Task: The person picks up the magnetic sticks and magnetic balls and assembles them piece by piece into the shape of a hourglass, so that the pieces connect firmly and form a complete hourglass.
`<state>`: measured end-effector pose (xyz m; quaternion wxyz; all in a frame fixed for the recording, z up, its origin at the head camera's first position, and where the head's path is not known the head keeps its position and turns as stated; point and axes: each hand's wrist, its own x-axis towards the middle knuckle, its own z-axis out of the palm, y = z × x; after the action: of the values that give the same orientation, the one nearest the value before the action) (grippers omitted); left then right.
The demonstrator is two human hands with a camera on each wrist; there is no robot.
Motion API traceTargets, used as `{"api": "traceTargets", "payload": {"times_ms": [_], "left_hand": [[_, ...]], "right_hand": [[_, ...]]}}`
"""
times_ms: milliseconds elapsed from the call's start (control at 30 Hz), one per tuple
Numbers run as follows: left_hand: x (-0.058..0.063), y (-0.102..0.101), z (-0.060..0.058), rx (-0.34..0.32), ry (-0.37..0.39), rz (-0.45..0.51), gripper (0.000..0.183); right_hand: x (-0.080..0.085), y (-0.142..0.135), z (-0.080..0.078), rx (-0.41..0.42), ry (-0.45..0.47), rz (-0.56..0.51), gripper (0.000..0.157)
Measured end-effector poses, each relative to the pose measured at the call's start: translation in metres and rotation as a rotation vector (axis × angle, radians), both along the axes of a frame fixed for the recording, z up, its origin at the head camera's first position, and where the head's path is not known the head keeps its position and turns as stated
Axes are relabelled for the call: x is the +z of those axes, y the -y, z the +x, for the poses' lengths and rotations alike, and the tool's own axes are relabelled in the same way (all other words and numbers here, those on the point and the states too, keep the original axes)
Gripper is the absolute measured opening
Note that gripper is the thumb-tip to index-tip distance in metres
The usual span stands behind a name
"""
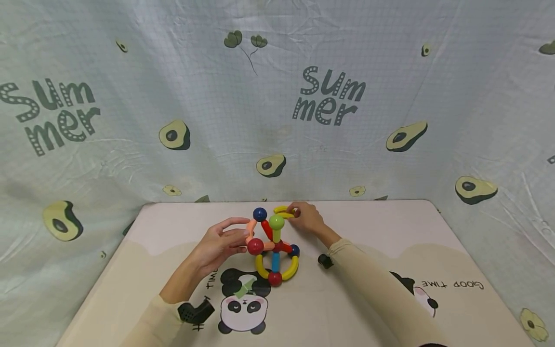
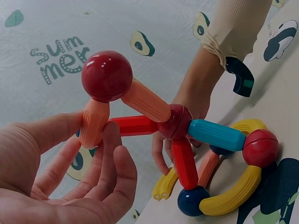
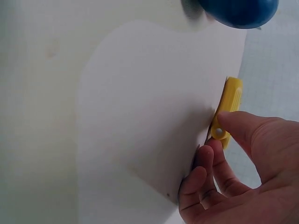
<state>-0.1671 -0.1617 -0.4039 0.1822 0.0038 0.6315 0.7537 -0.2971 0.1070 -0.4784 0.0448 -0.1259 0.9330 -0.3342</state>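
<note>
A ball-and-rod building toy stands in front of me, with a light green ball [image 1: 276, 221] on top and a yellow curved rod [image 1: 291, 269] in its lower ring. My left hand [image 1: 218, 246] pinches a peach rod [image 2: 95, 122] on its left side between thumb and fingers; this rod joins a large red ball [image 2: 107, 75] and a blue ball [image 1: 260, 214]. Behind the toy, my right hand [image 1: 309, 219] pinches a yellow curved rod [image 3: 218, 129] at the table's back edge. A second yellow curved rod [image 1: 281, 209] lies alongside it.
The pale table [image 1: 368, 231] carries printed pandas and lettering. A hanging cloth [image 1: 217, 96] with avocado prints rises behind its back edge and at both sides. Each wrist wears a small black device, one showing on the left wrist [image 1: 196, 312].
</note>
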Motion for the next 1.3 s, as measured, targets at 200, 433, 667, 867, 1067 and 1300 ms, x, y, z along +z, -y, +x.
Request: {"api": "traceTargets", "payload": {"times_ms": [200,433,667,867,1067,1300], "left_hand": [[0.0,-0.001,0.0,0.006,0.002,-0.003,0.051],[-0.001,0.0,0.0,0.004,-0.003,-0.003,0.049],[-0.002,0.002,0.002,0.005,-0.016,-0.026,0.049],[-0.002,0.002,0.002,-0.003,-0.014,-0.018,0.048],[-0.002,0.002,0.002,-0.006,-0.011,-0.007,0.049],[-0.002,0.002,0.002,-0.008,-0.011,0.001,0.049]], "right_hand": [[-0.001,-0.013,0.007,0.025,-0.014,0.008,0.018],[0.0,-0.037,0.018,0.028,-0.003,0.024,0.018],[0.004,-0.054,0.029,0.044,0.002,0.039,0.018],[0.007,-0.054,0.028,0.081,-0.013,0.051,0.021],[0.012,-0.042,0.021,0.175,-0.004,0.064,0.026],[0.018,-0.038,0.014,0.271,0.025,0.104,0.023]]}}
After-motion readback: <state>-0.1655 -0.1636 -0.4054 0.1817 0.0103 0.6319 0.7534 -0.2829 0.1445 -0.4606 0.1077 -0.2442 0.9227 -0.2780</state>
